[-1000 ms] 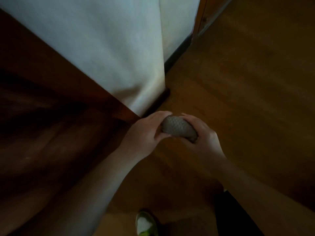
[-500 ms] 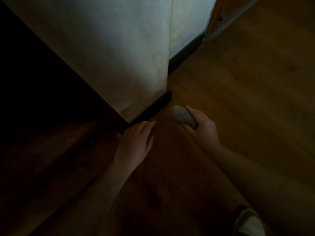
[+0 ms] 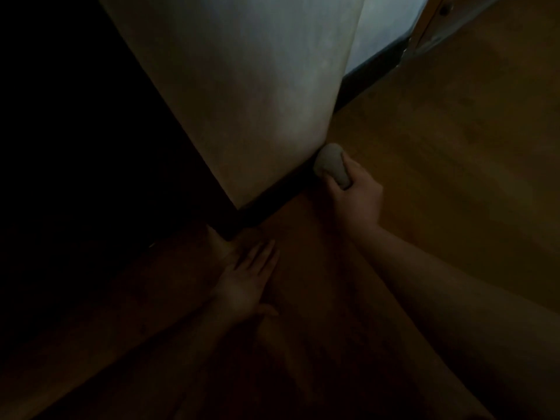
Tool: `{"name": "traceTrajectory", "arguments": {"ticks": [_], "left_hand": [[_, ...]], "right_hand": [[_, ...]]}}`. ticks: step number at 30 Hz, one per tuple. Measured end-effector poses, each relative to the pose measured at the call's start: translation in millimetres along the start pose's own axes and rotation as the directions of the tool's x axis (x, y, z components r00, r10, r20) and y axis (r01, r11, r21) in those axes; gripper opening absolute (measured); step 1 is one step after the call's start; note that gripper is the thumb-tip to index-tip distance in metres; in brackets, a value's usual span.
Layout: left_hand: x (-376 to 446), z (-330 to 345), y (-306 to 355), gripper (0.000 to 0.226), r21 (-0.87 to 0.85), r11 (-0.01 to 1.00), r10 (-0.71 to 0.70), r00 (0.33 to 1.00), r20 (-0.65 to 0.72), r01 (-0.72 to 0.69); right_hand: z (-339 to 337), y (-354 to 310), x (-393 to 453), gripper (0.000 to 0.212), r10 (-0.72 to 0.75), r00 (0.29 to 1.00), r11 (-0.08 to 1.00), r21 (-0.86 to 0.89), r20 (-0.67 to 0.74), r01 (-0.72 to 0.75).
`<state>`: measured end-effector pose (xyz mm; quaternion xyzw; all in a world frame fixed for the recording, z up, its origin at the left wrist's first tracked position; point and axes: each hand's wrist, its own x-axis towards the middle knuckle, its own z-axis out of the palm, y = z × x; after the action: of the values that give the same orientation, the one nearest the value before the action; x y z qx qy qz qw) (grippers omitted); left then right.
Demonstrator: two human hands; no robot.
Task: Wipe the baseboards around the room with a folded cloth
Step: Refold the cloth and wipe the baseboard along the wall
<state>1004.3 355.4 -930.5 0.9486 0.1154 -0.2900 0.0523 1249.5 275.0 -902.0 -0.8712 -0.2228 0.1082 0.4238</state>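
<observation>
- There is one view only, from a camera worn on the person's head, so no second view shares the scene.
- It looks steeply down and forward at the wooden floor [image 3: 454,183] and the foot of a pale wall corner [image 3: 257,101].
- The wide lens bends the wall edges outward toward the top of the frame.
- It sits close: both forearms enter from the lower edge, the left hand [image 3: 245,283] near centre, the right hand [image 3: 356,195] further up by the dark baseboard [image 3: 272,194].
- The left side falls in deep shadow; a door frame [image 3: 430,22] shows at the upper right.
</observation>
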Motion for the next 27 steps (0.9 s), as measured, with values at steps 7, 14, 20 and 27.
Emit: {"name": "traceTrajectory", "arguments": {"ticks": [7, 14, 20, 27], "left_hand": [[-33.9, 19.7, 1.9, 0.101, -0.168, 0.986, -0.032, 0.974, -0.226, -0.006], [-34.1, 27.2, -25.8, 0.101, 0.052, 0.995, 0.092, 0.993, -0.078, -0.088], [-21.2, 23.3, -35.0, 0.108, 0.144, 0.979, 0.150, 0.988, -0.025, -0.145], [-13.1, 27.5, -43.8, 0.111, 0.128, 0.971, 0.210, 0.976, -0.059, -0.201]], "right_hand": [[29.4, -34.0, -46.0, 0.062, 0.038, 0.998, 0.992, 0.121, 0.052, -0.044], [59.3, -55.1, -106.1, 0.062, -0.053, 0.972, 0.979, 0.203, 0.229, 0.005], [34.8, -41.9, -107.4, 0.056, -0.179, 0.929, 0.969, 0.222, 0.325, 0.109], [-17.4, 16.6, -65.3, 0.056, -0.016, 0.981, 0.998, 0.057, 0.193, 0.005]]}}
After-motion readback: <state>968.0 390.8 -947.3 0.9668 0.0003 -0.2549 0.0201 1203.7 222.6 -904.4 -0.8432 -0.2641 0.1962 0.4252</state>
